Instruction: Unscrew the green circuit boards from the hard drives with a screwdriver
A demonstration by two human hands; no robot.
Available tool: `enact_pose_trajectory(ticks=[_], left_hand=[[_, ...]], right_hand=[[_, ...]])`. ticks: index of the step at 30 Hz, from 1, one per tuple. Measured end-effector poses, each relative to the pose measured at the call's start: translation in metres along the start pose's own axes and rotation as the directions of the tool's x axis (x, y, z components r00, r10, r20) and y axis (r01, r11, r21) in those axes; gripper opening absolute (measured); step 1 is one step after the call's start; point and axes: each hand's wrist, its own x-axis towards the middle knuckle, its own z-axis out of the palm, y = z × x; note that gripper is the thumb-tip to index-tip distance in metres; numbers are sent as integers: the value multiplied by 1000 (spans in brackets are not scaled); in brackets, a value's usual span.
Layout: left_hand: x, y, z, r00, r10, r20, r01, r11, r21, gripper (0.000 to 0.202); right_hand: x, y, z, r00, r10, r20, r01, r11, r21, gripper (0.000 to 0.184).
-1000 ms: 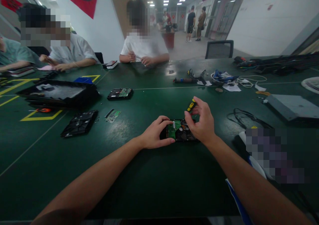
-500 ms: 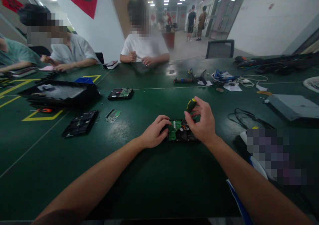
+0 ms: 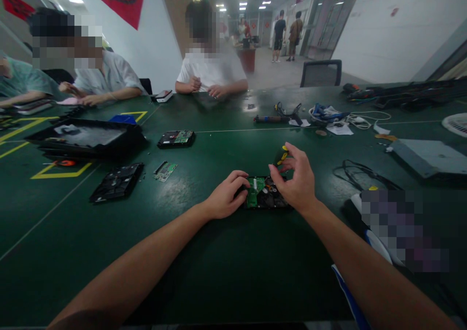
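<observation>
A black hard drive (image 3: 263, 196) with a green circuit board on top lies on the green table (image 3: 219, 271) in front of me. My left hand (image 3: 226, 194) grips its left end, fingers curled over the edge. My right hand (image 3: 296, 179) pinches a screwdriver with a black and yellow handle (image 3: 280, 156), held nearly upright over the drive's right half. The screwdriver's tip is hidden behind my fingers.
To the left lie another hard drive (image 3: 175, 138), a loose green board (image 3: 165, 170), a black drive casing (image 3: 116, 181) and a black tray (image 3: 85, 137). Tools and cables (image 3: 317, 115) sit at the back right, a grey box (image 3: 426, 155) to the right. People sit across the table.
My left hand has slid a little along the drive's left end. The screwdriver handle has turned in my right fingers. The drive stays in place.
</observation>
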Motion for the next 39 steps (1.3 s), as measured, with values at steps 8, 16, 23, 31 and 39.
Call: enact_pose_trajectory(ticks=[8,16,23,31,39], left_hand=[[0,0,1,1000,4,1,-4,1000,2,18],[1,0,1,1000,-1,1,1,1000,5,17],[1,2,0,1000,-11,11,11,1000,10,16],[1,3,-1,1000,-8,17,8,1000,20,17],[1,1,0,1000,-12,17,11,1000,18,17]], right_hand=[[-2,-1,2,999,16,30,-17,999,49,73],[1,0,-1,1000,3,2,-3,1000,14,74],[2,-2,-1,1000,8,12,-9,999,37,68],[0,-2,-4,1000,18,22,-19,1000,15,70],[2,-4,-3,999,32,-20,-31,999,6,65]])
